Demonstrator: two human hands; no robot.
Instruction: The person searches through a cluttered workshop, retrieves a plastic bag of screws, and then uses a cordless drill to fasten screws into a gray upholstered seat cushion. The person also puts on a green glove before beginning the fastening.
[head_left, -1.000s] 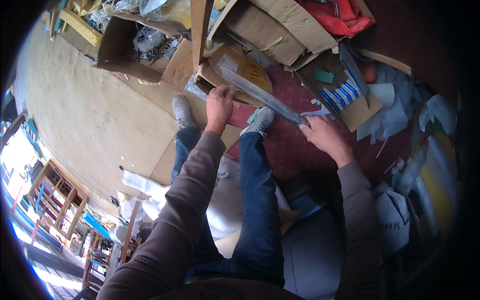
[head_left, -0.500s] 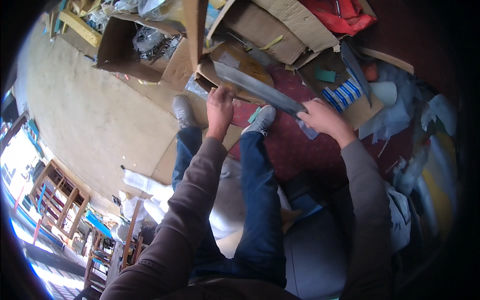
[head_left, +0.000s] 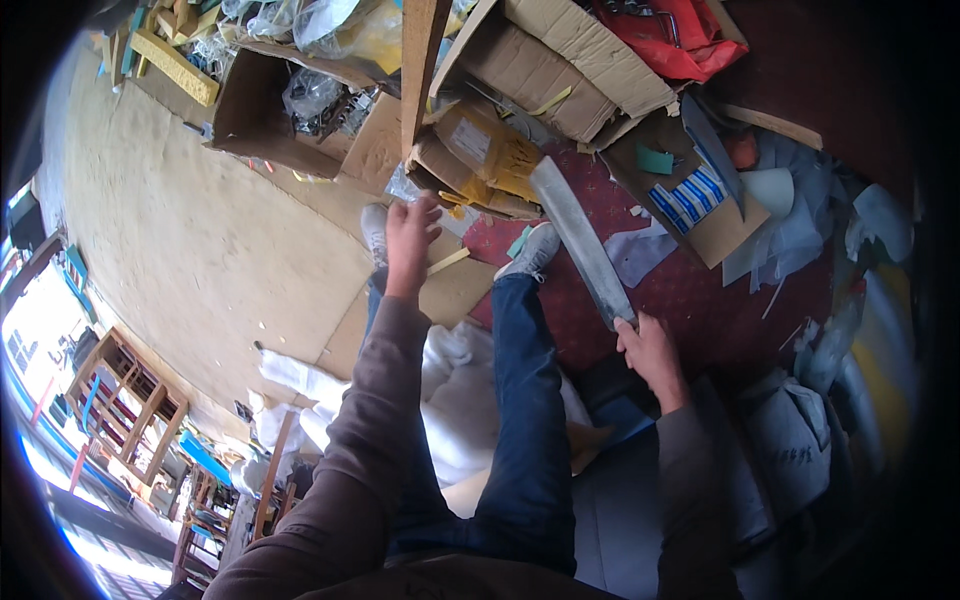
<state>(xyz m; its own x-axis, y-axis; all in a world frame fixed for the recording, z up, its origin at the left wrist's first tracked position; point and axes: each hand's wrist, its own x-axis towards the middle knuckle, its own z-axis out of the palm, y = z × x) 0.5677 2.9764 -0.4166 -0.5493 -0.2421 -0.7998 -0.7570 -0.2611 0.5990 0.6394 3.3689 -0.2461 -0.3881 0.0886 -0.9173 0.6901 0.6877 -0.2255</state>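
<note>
My right hand is closed round the near end of a long, flat grey metal blade. The blade points away from me and slants left over the dark red floor, its broad far end beside a cardboard box with yellow tape. My left hand is empty, raised above my left shoe, with its fingers apart and slightly bent. Just beyond it, the lower end of an upright brown wooden bar meets the taped box.
An open carton with plastic bags and metal parts stands far left. To the right, a carton holds small blue-and-white boxes. A red bag lies at the back. White padding lies between my legs.
My right hand has drawn the blade toward me, and the blade has swung steeper, away from the wooden bar. The left hand has moved slightly left and nearer, its fingers now apart.
</note>
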